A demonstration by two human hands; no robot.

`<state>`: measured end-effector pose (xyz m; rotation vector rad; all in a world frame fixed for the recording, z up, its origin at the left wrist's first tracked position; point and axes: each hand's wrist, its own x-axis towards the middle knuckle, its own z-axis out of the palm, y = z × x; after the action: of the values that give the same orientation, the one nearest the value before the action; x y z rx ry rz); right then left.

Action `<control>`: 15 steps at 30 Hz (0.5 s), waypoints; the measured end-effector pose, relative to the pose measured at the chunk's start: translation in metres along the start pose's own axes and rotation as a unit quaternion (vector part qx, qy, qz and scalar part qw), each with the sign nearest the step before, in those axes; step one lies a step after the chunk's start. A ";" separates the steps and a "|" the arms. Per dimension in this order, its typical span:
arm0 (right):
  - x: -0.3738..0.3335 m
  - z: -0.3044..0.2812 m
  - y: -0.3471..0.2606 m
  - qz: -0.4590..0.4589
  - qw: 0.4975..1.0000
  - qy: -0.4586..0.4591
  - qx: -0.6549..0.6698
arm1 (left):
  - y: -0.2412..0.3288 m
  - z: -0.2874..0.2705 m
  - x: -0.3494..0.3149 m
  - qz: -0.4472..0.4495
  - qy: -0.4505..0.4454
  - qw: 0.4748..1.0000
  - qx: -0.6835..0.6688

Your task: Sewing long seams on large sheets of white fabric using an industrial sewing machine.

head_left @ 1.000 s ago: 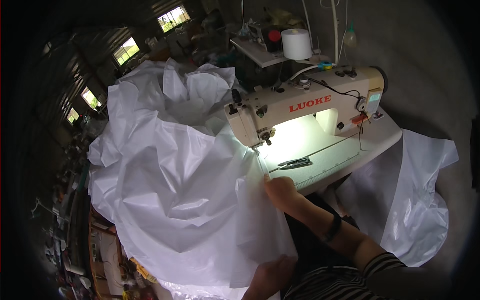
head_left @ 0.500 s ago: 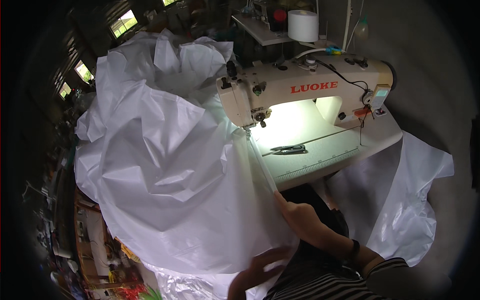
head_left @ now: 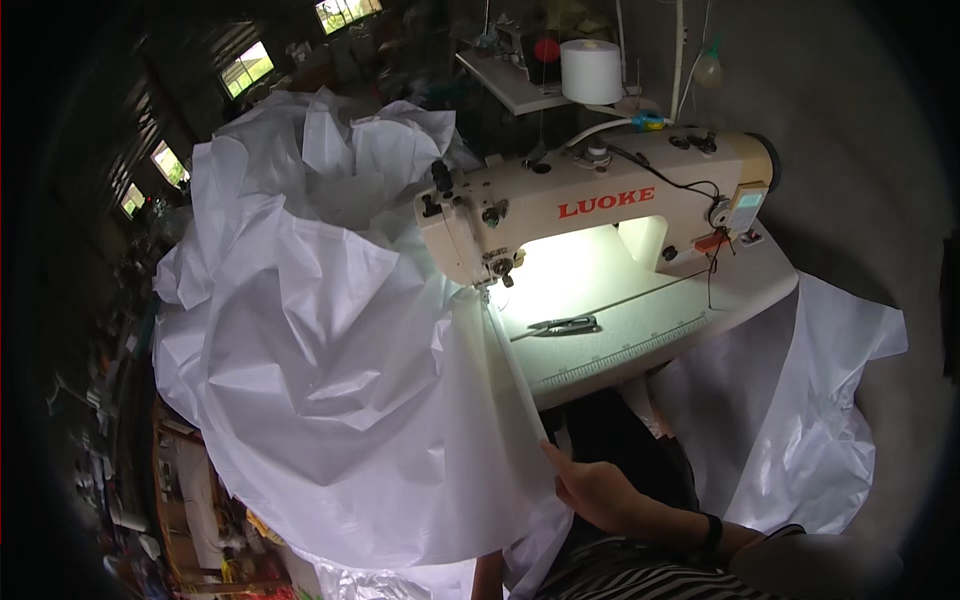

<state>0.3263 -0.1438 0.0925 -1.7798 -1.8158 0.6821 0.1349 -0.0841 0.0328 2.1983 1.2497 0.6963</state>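
Note:
A big white plastic sheet lies in folds left of and under the head of a sewing machine. Its right edge runs in a narrow strip from the needle area down toward me. My right hand pinches that edge below the machine table's front rim. At the bottom of the picture, only the wrist part of my left hand shows; the sheet covers its fingers. Thread snips rest on the lit machine bed, right of the needle.
A white thread cone stands behind the machine, near a small shelf. More white sheet hangs to the right of the table. Cluttered wooden shelving stands at the lower left.
My right hand has slid down toward me along the sheet's edge. My left hand, seen spread over the sheet before, is now mostly behind it. The whole view has shifted slightly.

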 end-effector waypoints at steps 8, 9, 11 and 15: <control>0.041 0.020 0.004 -0.099 0.960 0.034 -0.260 | -0.004 -0.068 0.027 -0.010 0.101 0.995 0.007; 0.053 0.023 0.005 -0.097 0.961 0.054 -0.253 | -0.015 -0.076 0.037 -0.028 0.127 0.991 0.011; 0.078 0.027 0.008 -0.086 0.959 0.106 -0.249 | -0.035 -0.090 0.055 -0.058 0.162 0.985 0.022; 0.117 0.023 0.018 -0.034 0.930 0.132 -0.340 | -0.063 -0.108 0.078 -0.082 0.180 0.979 0.046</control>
<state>0.3224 -0.0268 0.0642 -2.0743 -2.0444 -0.2611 0.0603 0.0321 0.0853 2.0680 1.6517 1.0195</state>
